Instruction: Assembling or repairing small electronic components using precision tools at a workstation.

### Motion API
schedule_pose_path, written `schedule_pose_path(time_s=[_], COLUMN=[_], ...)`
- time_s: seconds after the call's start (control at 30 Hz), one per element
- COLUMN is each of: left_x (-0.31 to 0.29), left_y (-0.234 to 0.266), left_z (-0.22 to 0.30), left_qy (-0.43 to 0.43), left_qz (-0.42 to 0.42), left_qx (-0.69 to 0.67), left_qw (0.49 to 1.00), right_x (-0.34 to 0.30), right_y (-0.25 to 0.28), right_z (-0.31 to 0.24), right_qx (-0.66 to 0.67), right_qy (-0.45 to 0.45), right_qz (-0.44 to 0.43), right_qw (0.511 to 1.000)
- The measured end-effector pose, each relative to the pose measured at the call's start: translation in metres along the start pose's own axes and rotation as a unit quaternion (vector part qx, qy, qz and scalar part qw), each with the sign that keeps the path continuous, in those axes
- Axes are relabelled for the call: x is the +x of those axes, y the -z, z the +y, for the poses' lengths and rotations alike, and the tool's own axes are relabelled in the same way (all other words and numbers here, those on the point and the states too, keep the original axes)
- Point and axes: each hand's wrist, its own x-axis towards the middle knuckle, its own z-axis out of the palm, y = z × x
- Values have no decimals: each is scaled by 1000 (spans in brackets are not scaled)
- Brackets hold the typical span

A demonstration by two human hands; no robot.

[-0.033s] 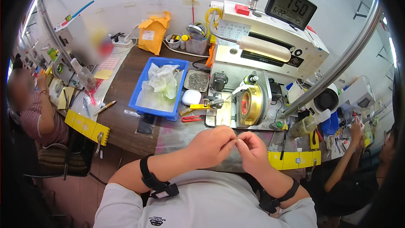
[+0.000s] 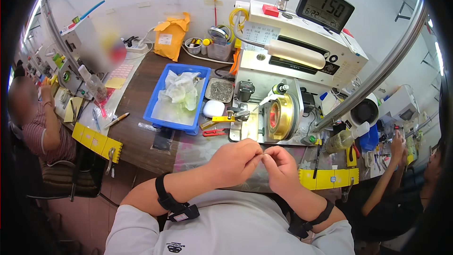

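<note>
My left hand (image 2: pixel 236 161) and my right hand (image 2: pixel 280 166) meet above the near edge of the bench, fingertips pinched together. Whatever lies between the fingers is too small or too hidden to make out. Just beyond them stands a machine with a gold-coloured wheel (image 2: pixel 281 117). A small yellow clamp-like fixture (image 2: pixel 223 119) sits left of the wheel. Near my left hand lies a pair of red-handled snips (image 2: pixel 215 132). Behind the snips rests a white rounded case (image 2: pixel 213 109).
A blue tray (image 2: pixel 149 108) holds crumpled translucent plastic. Beside it is a dish of small metal pieces (image 2: pixel 220 90). A lamp (image 2: pixel 296 54) hangs over the wheel. Yellow strips (image 2: pixel 96 144) edge the bench. A slanting metal post (image 2: pixel 377 66) rises at right. Other people sit at both sides.
Both my hands have shifted very slightly up and left in the picture, still pinched together. Nothing on the bench has visibly moved.
</note>
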Motion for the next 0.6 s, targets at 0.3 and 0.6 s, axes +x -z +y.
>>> schedule_pose_path(time_s=[0.3,0.6], left_x=[0,-3], left_y=[15,35], left_z=[-23,-79], left_qy=[28,-9], left_qz=[112,74], left_qx=[19,238], left_qw=[993,968], right_x=[33,101], right_y=[-42,-50], right_z=[15,48], right_qx=[-68,13], right_qy=[42,46], right_qz=[65,177], right_qw=[995,983])
